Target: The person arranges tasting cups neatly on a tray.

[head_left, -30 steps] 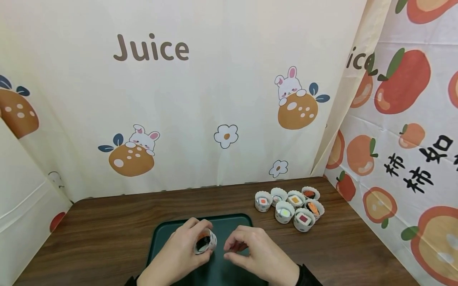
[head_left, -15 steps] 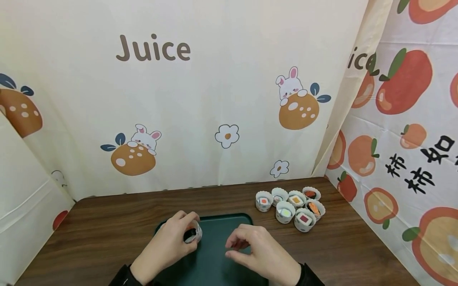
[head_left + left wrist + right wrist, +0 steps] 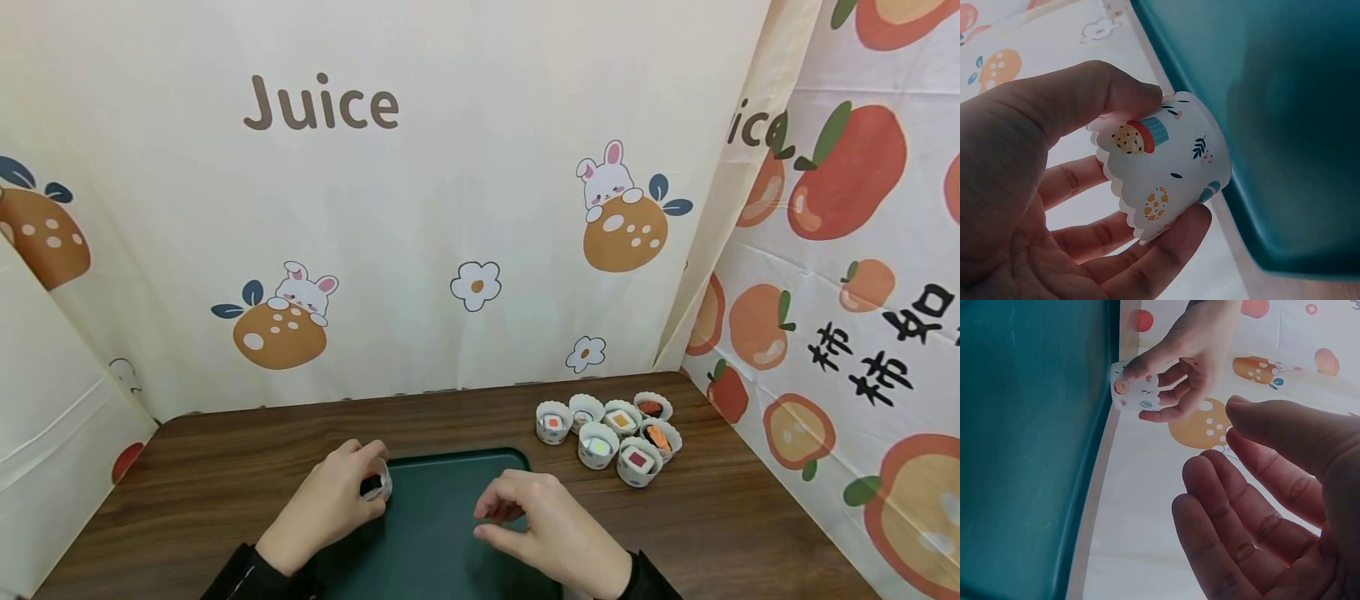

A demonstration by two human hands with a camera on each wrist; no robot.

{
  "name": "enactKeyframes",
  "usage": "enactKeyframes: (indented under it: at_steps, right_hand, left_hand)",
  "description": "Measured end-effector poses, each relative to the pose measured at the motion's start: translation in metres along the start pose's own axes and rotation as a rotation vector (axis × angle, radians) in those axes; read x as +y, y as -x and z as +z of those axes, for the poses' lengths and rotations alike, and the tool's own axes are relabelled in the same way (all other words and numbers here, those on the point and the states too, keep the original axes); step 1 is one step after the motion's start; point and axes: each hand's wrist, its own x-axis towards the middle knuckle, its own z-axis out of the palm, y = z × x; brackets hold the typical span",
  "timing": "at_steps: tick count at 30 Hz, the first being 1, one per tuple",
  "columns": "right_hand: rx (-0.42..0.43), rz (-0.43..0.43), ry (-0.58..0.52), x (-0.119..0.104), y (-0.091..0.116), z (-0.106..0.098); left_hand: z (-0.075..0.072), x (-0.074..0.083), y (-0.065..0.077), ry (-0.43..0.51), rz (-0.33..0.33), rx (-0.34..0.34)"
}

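Note:
My left hand point(image 3: 330, 504) grips a white paper baking cup point(image 3: 1169, 159) between thumb and fingers, over the far left part of a dark green tray point(image 3: 457, 475). The cup has a scalloped rim and printed cupcake and leaf patterns. Something black shows inside it in the head view; its full shape is hidden by the hand. Over the tray's right side hovers my right hand point(image 3: 543, 529), its fingers loosely bent and holding nothing. In the right wrist view its thumb and fingertips stand apart.
Several paper cups point(image 3: 597, 446) with small sushi-like pieces in them stand grouped on the wooden table point(image 3: 742, 517), behind and right of the tray. A printed curtain point(image 3: 420, 208) hangs along the table's back edge, and a fruit-patterned cloth point(image 3: 817, 333) along the right.
My left hand has carried the paper cup leftward, from the tray's middle to its far left part. The right hand has stayed almost in place.

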Motion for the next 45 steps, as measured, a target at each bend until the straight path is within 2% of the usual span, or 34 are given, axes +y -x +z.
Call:
enactKeyframes:
  at_steps: [7, 18, 45]
  right_hand:
    - [-0.007, 0.002, -0.002, 0.001, 0.0, 0.0]
    - [-0.017, 0.014, -0.016, 0.0, 0.001, -0.001]
    - [-0.011, 0.013, -0.023, 0.005, 0.002, -0.001]
  left_hand:
    - [0.0, -0.011, -0.003, 0.007, -0.053, -0.026]
    - [0.001, -0.019, -0.006, -0.002, -0.099, -0.039]
    - [0.006, -0.027, -0.012, -0.044, -0.107, -0.049]
